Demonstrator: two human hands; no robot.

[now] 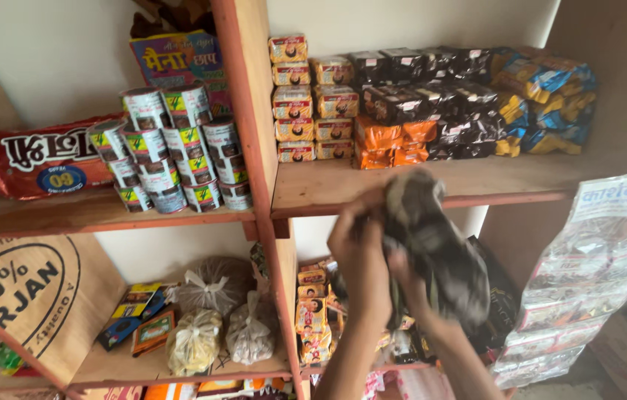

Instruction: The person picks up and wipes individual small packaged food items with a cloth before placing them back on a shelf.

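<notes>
A dark crumpled cloth is held up in front of the shelves by both hands: the left hand is closed on its left edge, and the right hand is gripping it from below, mostly hidden. The cloth's long axis is tilted from upper left to lower right. Behind it, a wooden shelf is seen with stacked packets.

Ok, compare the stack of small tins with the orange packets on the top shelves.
The small tins are round with pale labels; the orange packets are flat, soft and plain orange. The tins stand left of the wooden upright, the packets right of it. The tins pile higher and are more numerous. Both are stacked on wooden shelves.
</notes>
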